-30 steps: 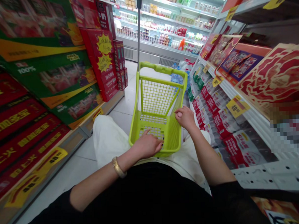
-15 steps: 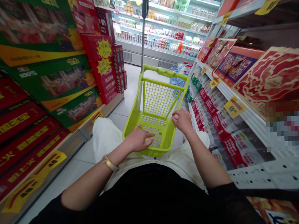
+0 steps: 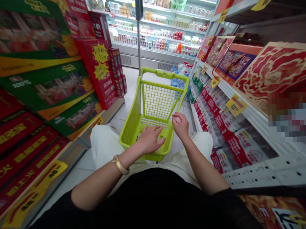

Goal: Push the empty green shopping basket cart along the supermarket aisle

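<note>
A lime-green rolling shopping basket (image 3: pixel 129 124) with meshed sides stands on the floor between my knees. A thin grey pull rod with a dark grip (image 3: pixel 139 7) rises at its far left corner. Nothing shows on the part of the basket's floor that I can see. My left hand (image 3: pixel 151 139), with a gold band at the wrist, hovers palm down over the near end of the basket, fingers spread and holding nothing. Close by the basket's right rim is my right hand (image 3: pixel 181 125), its fingers curled into a loose fist with no object visible in them.
Stacked drink cartons (image 3: pixel 62 84) wall the aisle on my left. On my right run shelves with red-and-clear packs of bottles (image 3: pixel 225 123) below and gift boxes (image 3: pixel 275 75) above. Bottled water (image 3: pixel 175 82) stands beyond the basket, before a lit chiller (image 3: pixel 152 53).
My left hand has moved right and slightly up over the basket, its fingers spreading wider. My right hand has curled a little tighter. The view has shifted, so the basket appears further left.
</note>
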`<act>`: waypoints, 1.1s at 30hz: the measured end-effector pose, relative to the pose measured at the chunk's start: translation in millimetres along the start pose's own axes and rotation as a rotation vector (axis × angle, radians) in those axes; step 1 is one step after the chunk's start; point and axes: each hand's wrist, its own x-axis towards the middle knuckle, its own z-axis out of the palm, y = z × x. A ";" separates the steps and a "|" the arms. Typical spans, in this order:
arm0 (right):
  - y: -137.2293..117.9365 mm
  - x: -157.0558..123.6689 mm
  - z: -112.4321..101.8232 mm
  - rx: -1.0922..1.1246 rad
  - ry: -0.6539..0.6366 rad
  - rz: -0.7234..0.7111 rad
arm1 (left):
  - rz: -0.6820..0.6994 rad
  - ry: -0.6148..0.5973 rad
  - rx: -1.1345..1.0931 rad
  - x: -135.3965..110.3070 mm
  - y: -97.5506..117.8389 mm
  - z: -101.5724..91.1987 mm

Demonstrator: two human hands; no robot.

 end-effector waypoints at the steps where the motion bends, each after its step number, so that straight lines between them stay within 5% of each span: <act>1: -0.6 -3.6 2.5 0.052 0.048 0.039 | 0.005 0.002 -0.008 5.1 8.7 4.3; 7: 2.5 -42.1 14.4 0.329 0.236 0.368 | -0.005 -0.023 -0.047 23.9 34.7 32.4; 13: 16.3 -87.1 22.6 0.447 0.239 0.592 | -0.007 -0.047 -0.041 24.3 31.3 50.0; 20: 28.2 -94.1 27.8 0.492 0.243 0.803 | -0.005 -0.018 -0.022 24.4 30.2 52.3; 24: 16.6 -82.2 21.8 0.513 0.216 0.768 | -0.004 -0.024 -0.006 22.6 31.6 49.5; 29: 0.4 -60.8 14.3 0.493 0.183 0.551 | 0.015 -0.015 0.017 21.0 28.9 51.2; 33: 8.7 -65.1 18.9 0.469 0.154 0.615 | 0.022 -0.012 0.018 19.4 27.4 52.2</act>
